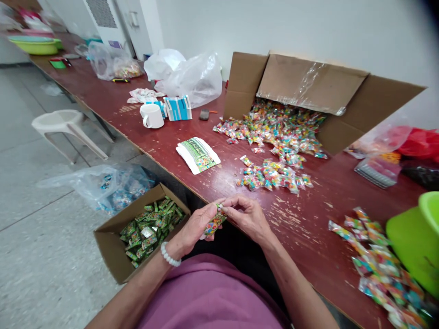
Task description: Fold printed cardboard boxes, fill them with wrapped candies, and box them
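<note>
My left hand [192, 228], with a bead bracelet at the wrist, grips a small green printed candy packet [215, 223] at the table's front edge. The fingers of my right hand [249, 218] pinch the packet's upper end; whether that end is closed cannot be made out. Just beyond my hands lies a fanned stack of flat green-and-white printed packs [199, 154]. To its right is a loose pile of clear-wrapped colourful candies [274, 176]. Below my left forearm, an open carton [111, 256] holds many green packets [147, 233] like the one in my hands.
A large cardboard box [308, 82] lies tipped, spilling wrapped candies. A white mug [152, 116], plastic bags [192, 77] and a blue-striped carton [178, 108] stand farther back. A green tub [413, 242] and longer candy packs [380, 260] are at right. A white stool [63, 121] stands left.
</note>
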`<action>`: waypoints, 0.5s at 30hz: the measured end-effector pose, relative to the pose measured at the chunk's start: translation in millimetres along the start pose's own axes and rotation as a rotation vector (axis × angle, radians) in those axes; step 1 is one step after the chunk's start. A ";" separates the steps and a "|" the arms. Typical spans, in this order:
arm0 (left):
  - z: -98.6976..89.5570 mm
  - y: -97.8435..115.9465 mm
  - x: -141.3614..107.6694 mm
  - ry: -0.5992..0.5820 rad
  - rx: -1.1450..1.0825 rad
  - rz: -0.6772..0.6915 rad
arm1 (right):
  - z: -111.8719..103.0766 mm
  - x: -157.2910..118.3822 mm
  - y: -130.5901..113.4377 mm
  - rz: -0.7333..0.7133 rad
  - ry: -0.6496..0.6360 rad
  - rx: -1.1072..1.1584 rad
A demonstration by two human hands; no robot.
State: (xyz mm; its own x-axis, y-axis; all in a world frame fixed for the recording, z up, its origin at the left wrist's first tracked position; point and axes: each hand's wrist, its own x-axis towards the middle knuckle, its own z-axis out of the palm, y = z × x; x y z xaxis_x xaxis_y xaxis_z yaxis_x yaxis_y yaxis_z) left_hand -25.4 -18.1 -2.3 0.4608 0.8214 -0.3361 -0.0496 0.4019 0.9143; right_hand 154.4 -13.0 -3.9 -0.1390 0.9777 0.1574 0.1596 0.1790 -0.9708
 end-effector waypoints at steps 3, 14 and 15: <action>0.1 -1.5 0.7 0.023 -0.011 -0.012 | 3.7 -3.1 1.3 -0.088 0.007 -0.011; -4.1 -31.8 -4.1 -0.006 -0.212 -0.090 | -34.0 26.4 36.2 -0.145 0.356 -0.593; -5.5 -39.2 -7.5 -0.017 -0.241 -0.121 | -45.3 33.4 43.4 -0.096 0.445 -0.724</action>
State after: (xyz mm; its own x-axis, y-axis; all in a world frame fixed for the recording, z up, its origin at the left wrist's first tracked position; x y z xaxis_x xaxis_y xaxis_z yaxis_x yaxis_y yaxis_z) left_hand -31.8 -37.8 -36.8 0.4907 0.7554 -0.4342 -0.2020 0.5834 0.7866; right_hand 201.0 32.4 -32.6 0.1891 0.8795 0.4367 0.7730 0.1409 -0.6186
